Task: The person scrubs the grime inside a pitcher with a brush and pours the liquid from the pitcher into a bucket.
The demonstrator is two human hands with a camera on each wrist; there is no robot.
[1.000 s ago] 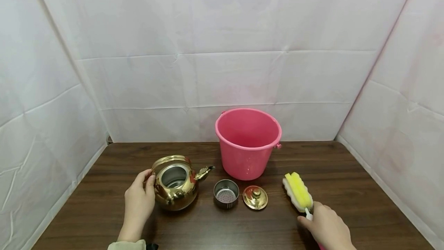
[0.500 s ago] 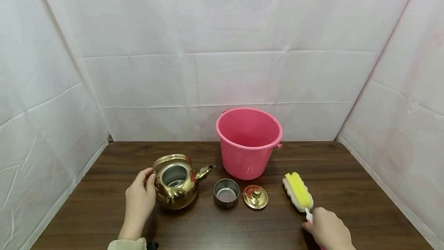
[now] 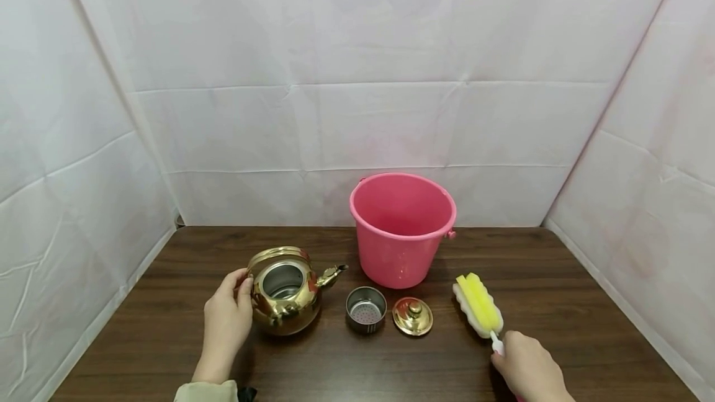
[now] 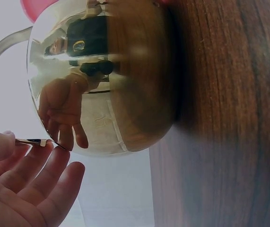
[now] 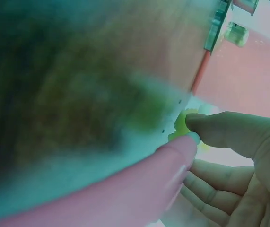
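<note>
Lower right, head view: the right hand point(image 3: 529, 367) grips the pink handle point(image 5: 144, 182) of a sponge brush point(image 3: 478, 306), masking most of it; the frame cuts off the wrist. Lower left: the left hand point(image 3: 228, 316) pinches the foot of the arched handle on a rounded, mirror-smooth golden kettle point(image 3: 282, 316), its inner floor indistinct. Lower centre: perforated metal strainer point(image 3: 364, 329); domed, knobbed lid point(image 3: 412, 322). Above: glossy pink bucket point(image 3: 395, 262), its base interior hidden.
</note>
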